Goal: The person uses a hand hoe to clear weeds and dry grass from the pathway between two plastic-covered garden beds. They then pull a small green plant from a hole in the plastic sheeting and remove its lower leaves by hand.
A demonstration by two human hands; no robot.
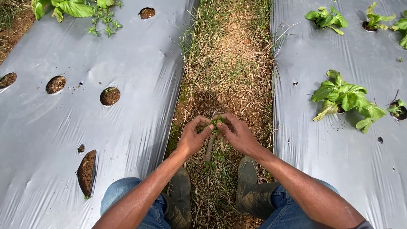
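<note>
We look down on two long beds covered in silver plastic sheet: the left sheet fills the frame from nine o'clock up to eleven, and the right sheet runs from one o'clock down to four. Between them a grassy path of dry and green blades stretches from twelve o'clock toward six.

On the right sheet we see a leafy green plant at three o'clock growing out of a hole, with smaller seedlings near one o'clock. On the left sheet, round planting holes show bare soil at about nine to ten o'clock, and a torn slit opens on soil at eight o'clock.

At six o'clock we see blue jeans and a pair of muddy dark boots planted on the path.

At the centre our two hands meet above the grass. The left hand and the right hand both curl their fingers inward, fingertips pinched on a small green sprig held between them, just above centre. A thin grey stick lies on the grass just below the hands.
</note>
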